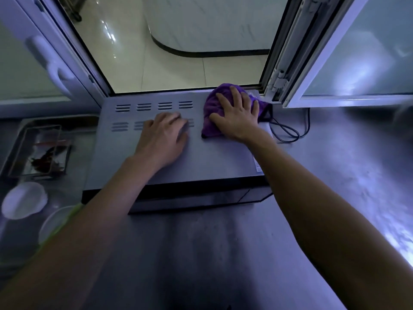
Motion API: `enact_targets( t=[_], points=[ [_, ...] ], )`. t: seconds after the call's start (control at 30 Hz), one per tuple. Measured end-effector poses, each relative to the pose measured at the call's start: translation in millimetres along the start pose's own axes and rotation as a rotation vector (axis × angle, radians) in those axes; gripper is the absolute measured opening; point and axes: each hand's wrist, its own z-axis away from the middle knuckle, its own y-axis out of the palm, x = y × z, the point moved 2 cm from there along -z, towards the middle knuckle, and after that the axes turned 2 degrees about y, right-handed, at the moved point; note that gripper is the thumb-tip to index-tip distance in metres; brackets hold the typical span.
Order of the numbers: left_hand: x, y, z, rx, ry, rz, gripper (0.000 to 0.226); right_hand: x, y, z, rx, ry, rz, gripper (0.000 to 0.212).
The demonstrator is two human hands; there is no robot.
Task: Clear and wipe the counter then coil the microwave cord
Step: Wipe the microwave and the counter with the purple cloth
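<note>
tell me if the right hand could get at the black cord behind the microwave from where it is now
Probably yes. The right hand lies flat on the purple cloth at the microwave's back right corner, and the black cord loops on the bare counter just beside it, with nothing lying between them.

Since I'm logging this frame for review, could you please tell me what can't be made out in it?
Head view only:
- Black power cord: its plug end is hidden behind the grey metal microwave and the crumpled purple cloth.
- Cloth under the right hand: mostly covered by the palm and fingers.
- Clear rectangular tray at left: contents too dim to identify.
- Vent slots under the left hand: covered.
</note>
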Motion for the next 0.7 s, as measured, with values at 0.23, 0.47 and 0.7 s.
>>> enact_targets(
  t=[0.23, 0.47, 0.7],
  points=[
    [47.1, -11.1, 38.8, -0.023, -0.047, 0.023, 0.038, 65.5, 22.1, 2.6, 0.043, -0.075, 0.019, 0.077],
    [112.7, -28.9, 92.4, -0.058, -0.122, 0.019, 0.034, 135.6, 48.6, -3.2, 0.060, -0.116, 0.024, 0.074],
    [161.0, -38.8, 131.7, -0.052, -0.160, 0.064, 0.036, 218.8, 76.4, -4.4, 0.079, -0.184, 0.023, 0.076]
  ],
)
